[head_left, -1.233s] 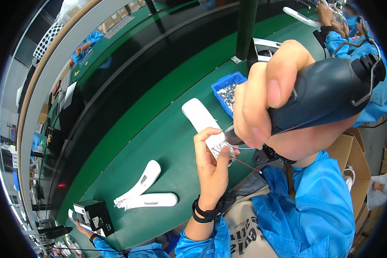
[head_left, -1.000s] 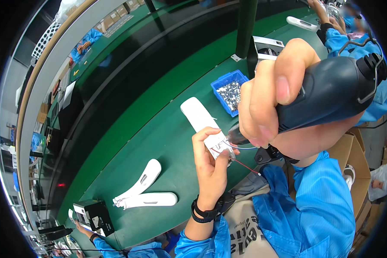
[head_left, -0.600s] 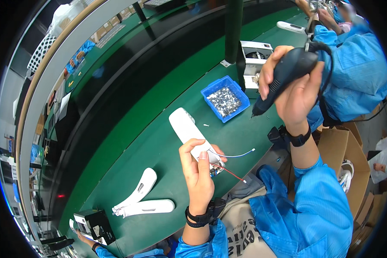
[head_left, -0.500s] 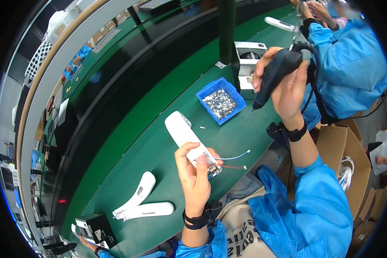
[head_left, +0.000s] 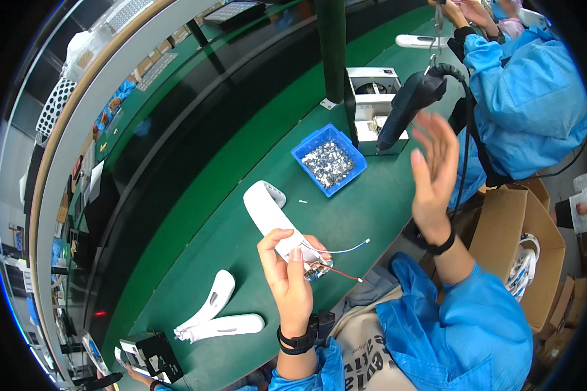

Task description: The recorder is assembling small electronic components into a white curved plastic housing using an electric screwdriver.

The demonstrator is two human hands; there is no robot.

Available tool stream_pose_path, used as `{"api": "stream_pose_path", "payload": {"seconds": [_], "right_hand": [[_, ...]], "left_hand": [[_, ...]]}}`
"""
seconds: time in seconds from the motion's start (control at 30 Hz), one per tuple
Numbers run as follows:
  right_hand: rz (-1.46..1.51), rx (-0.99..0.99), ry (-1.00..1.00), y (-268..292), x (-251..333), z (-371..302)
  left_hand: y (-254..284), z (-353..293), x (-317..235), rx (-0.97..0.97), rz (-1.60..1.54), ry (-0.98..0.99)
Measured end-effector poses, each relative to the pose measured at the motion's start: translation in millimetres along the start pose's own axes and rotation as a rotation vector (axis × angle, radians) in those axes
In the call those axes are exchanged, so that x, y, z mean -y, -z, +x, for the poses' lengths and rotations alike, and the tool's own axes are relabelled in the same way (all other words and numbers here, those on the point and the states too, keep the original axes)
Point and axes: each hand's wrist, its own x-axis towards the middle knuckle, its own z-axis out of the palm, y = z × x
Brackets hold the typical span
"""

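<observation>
My left hand is closed around a white curved plastic housing. From the end near me stick out a blue-and-white wire and a red wire with small connectors, next to exposed small parts. My right hand is empty, its fingers apart, just below and right of a black electric screwdriver. That screwdriver hangs tip down from a metal hook, with its cable curving off to the right. Between my hands and farther off stands a blue bin full of small metal parts.
Two white curved housings lie at the left on the green table. A white-and-black box device stands behind the screwdriver, beside a dark post. Co-workers in blue sit right and lower left. An open cardboard box is at my right.
My right hand has let go of the screwdriver and moved down, its fingers now spread. The screwdriver hangs free. My left hand has shifted the housing slightly toward me.
</observation>
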Motion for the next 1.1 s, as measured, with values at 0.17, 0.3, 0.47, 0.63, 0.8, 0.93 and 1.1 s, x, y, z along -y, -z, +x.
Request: {"api": "stream_pose_path", "payload": {"seconds": [0.17,0.3,0.47,0.63,0.8,0.93,1.1], "right_hand": [[-0.279,0.540,-0.012,-34,0,-14],[-0.686,0.799,0.215,-73,-53,-24],[-0.813,0.900,0.150,-90,-83,-29],[-0.717,0.846,0.135,-81,-76,-22],[-0.567,0.776,0.139,-74,-82,-22],[-0.375,0.659,0.002,-71,-74,-17],[-0.384,0.742,0.103,-85,-74,-20]], "left_hand": [[-4,1,1,0.031,-0.080,0.007],[-6,3,0,0.016,-0.035,-0.015],[-8,2,1,0.019,-0.022,0.007],[-4,1,1,0.014,-0.017,-0.009],[-5,2,0,0.009,-0.024,-0.006],[-4,4,1,0.020,-0.021,0.000],[4,-2,0,-0.017,-0.002,-0.021]]}}
